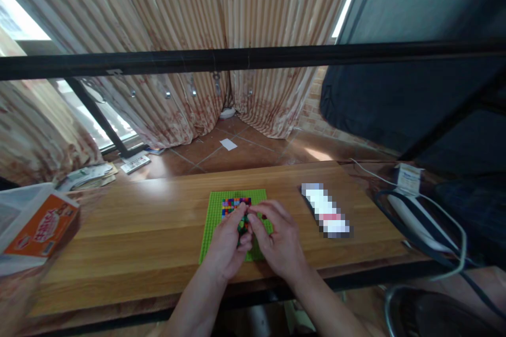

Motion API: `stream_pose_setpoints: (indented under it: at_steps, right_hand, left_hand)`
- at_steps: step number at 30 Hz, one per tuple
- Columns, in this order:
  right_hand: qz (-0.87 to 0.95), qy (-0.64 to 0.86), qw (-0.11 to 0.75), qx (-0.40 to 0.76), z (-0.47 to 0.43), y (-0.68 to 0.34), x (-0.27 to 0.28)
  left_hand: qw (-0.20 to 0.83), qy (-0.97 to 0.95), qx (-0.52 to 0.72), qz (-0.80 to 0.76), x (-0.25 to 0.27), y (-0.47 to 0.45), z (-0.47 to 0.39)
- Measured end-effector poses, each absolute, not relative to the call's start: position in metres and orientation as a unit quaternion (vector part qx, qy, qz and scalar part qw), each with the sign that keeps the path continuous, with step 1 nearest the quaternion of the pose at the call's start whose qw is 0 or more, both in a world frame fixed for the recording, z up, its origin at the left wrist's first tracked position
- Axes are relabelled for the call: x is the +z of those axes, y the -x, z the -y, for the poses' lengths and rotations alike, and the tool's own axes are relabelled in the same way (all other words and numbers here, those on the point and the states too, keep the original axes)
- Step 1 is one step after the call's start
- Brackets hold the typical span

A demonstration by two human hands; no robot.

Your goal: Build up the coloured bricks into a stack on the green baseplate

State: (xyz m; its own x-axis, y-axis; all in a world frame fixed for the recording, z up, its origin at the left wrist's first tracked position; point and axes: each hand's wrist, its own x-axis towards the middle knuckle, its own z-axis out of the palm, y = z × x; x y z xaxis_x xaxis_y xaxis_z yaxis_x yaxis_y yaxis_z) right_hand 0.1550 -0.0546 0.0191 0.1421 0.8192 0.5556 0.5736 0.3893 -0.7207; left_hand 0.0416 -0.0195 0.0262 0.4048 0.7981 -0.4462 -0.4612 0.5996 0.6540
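Observation:
A green studded baseplate (213, 226) lies on the wooden table in front of me. Rows of small multicoloured building bricks (227, 204) cover part of its far half. My left hand (228, 242) is over the plate, fingers curled around several loose small bricks (243, 225), some green and some orange-red. My right hand (281, 237) comes in from the right, thumb and index finger pinched near the left thumb tip. Whatever lies in that pinch is too small to make out. Both hands hide the middle and near right of the plate.
A phone (324, 210) with a pixelated screen lies right of the plate on the table (150, 237). At the left edge is a clear plastic box (23, 205) with an orange label. Cables (460, 237) run by the right edge. A black bar (253, 58) crosses beyond the table.

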Motion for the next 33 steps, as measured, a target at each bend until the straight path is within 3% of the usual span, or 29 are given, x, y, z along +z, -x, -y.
stream_pose_setpoints:
  at_steps: [7,13,24,33]
  right_hand:
    - [0.674,0.540,0.476,0.164,0.052,-0.157,0.020]
    - [0.663,0.532,0.480,0.215,0.052,-0.162,0.012]
    - [0.464,0.499,0.605,0.412,0.046,-0.168,0.004]
    - [0.337,0.536,0.630,0.450,0.040,-0.177,-0.004]
  left_hand:
    - [0.788,-0.272,0.374,-0.406,0.023,-0.040,0.018]
    - [0.791,-0.258,0.357,-0.424,0.020,-0.045,0.021]
    - [0.836,-0.245,0.327,-0.366,0.023,-0.038,0.017]
    - [0.736,-0.270,0.472,-0.403,0.026,-0.003,-0.005]
